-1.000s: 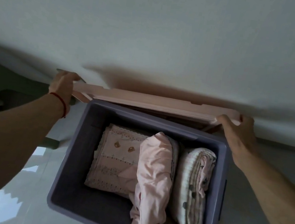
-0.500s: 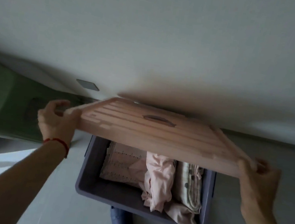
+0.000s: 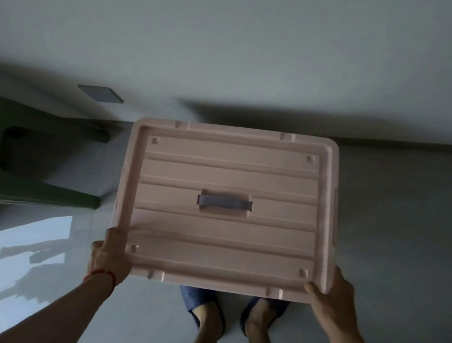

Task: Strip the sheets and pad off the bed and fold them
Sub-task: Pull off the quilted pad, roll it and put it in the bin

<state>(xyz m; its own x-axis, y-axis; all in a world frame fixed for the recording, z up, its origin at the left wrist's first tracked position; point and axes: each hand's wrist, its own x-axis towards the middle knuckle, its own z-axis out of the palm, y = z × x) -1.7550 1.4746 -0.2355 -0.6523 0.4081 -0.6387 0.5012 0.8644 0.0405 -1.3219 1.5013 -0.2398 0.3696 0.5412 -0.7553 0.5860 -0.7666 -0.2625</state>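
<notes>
Lid [image 3: 225, 209] has swung down flat since a moment ago, so the bin and the folded sheets are hidden under it now. Left hand [image 3: 109, 256] and right hand [image 3: 332, 296] grasp its near corners, probably to seat it evenly.

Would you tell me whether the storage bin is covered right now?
Covered: the pink ribbed plastic lid hides the bin entirely; both hands grip its near corners.
</notes>
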